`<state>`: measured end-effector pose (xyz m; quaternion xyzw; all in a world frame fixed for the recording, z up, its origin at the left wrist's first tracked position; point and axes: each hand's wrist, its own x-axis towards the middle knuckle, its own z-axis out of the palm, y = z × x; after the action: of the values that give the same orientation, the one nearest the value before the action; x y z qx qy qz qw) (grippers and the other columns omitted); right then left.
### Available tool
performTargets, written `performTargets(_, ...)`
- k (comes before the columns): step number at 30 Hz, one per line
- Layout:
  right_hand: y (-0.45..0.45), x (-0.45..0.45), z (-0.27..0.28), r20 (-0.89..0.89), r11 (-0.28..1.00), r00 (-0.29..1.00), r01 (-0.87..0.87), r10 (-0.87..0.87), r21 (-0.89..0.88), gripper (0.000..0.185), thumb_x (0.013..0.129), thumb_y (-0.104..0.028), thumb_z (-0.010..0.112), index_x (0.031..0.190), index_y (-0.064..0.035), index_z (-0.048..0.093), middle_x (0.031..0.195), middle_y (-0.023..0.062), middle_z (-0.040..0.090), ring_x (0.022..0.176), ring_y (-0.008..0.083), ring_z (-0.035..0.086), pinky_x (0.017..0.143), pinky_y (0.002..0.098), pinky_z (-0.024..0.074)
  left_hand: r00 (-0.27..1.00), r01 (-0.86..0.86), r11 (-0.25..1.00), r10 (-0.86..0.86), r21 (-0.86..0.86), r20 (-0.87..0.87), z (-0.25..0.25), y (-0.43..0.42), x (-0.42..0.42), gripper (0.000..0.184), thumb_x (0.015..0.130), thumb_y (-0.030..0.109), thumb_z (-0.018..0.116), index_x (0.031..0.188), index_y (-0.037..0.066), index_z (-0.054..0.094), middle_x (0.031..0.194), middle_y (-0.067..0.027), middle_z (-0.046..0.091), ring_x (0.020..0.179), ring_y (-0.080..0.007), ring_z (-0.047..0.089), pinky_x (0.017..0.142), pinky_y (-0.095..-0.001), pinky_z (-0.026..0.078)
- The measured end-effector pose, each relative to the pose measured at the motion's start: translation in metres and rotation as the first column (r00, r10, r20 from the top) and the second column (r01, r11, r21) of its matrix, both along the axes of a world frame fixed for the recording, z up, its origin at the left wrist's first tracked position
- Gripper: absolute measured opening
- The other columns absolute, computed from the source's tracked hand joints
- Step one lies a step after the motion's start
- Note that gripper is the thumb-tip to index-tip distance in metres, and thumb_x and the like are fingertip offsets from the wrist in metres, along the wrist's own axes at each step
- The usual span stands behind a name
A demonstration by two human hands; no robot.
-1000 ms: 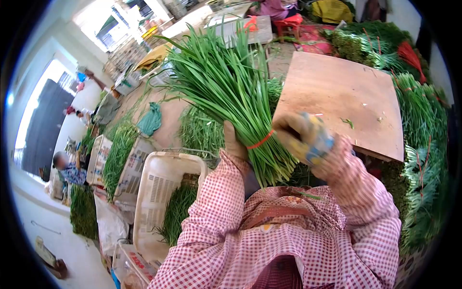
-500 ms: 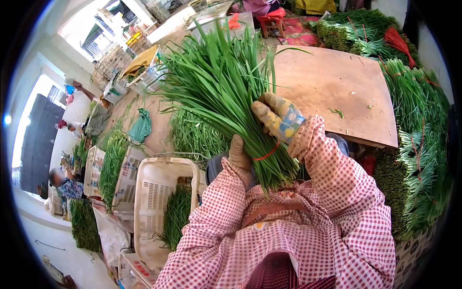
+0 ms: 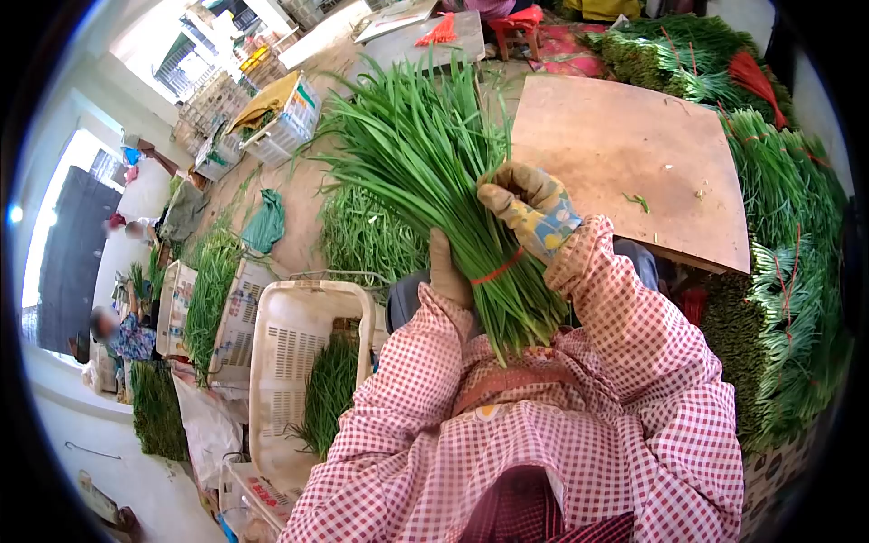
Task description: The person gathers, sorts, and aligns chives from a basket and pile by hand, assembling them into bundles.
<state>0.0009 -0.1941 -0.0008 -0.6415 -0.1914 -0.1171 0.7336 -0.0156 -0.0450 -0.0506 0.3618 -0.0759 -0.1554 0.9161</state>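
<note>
The left hand reaches forward from a checked sleeve, its thumb pointing up along the near side of the bundle of long green leaves. It is closed around the bundle just beside the red band. The right hand, in a patterned glove, comes in from the other side with the wrist bent and the fingers curled inward over the upper face of the bundle, beyond the band. Whether its fingertips pinch a leaf or only rest against the leaves cannot be told.

The bundle is held at a slant above the person's lap, its cut ends toward the body and its leaf tips fanning away, to the left of the wooden board. Beside the left forearm stands a pale plastic basket with more greens inside.

The left hand's fingers are hidden behind the bundle, and the right palm is turned out of view. The leaves cover part of a grey table behind them. The sleeve cuts off the basket's lower side, and a co-worker at the far left is small and indistinct.
</note>
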Motion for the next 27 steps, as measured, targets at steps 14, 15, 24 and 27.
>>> performTargets(14,-0.064,-0.100,0.047,-0.397,0.622,0.884,-0.458,0.246,-0.635,0.018,0.087,-0.019,0.061,0.093,-0.0021,0.064,0.087,0.0122,0.066,0.079,0.0221,0.064,0.073,0.0354,0.0527,0.946,-0.320,0.935,0.325,0.152,-0.009,0.040,0.041,0.031,0.082,0.077,0.075,0.049,0.124,0.008,0.049,0.112,-0.0110,0.059,0.100,-0.0261,0.059,0.085,-0.0415,0.052)
performTargets(15,-0.058,-0.093,0.046,-0.253,0.687,0.962,-0.251,0.100,-0.682,0.017,0.085,-0.016,0.062,0.095,-0.0027,0.063,0.087,0.0131,0.065,0.078,0.0241,0.064,0.070,0.0362,0.0525,0.949,-0.310,0.939,0.315,0.151,-0.015,0.040,0.037,0.030,0.082,0.077,0.075,0.049,0.124,0.008,0.049,0.112,-0.0110,0.059,0.100,-0.0261,0.059,0.085,-0.0415,0.052)
performTargets(24,-0.039,-0.064,0.027,0.117,0.442,0.987,0.056,0.110,-0.895,0.041,0.084,-0.014,0.060,0.124,-0.0116,0.051,0.101,0.0153,0.056,0.089,0.0319,0.060,0.077,0.0408,0.0497,0.960,-0.275,0.950,0.279,0.150,-0.007,0.041,0.008,0.017,0.074,0.082,0.070,0.048,0.122,0.008,0.050,0.110,-0.0105,0.060,0.098,-0.0250,0.060,0.086,-0.0397,0.052)
performTargets(27,-0.044,-0.064,0.029,0.104,0.438,0.991,0.059,0.079,-0.897,0.036,0.084,-0.015,0.059,0.119,-0.0105,0.054,0.098,0.0135,0.057,0.089,0.0324,0.059,0.078,0.0415,0.0491,0.968,-0.234,0.963,0.244,0.134,-0.057,0.036,0.003,0.020,0.074,0.082,0.070,0.048,0.121,0.007,0.051,0.110,-0.0115,0.061,0.097,-0.0257,0.060,0.084,-0.0401,0.052)
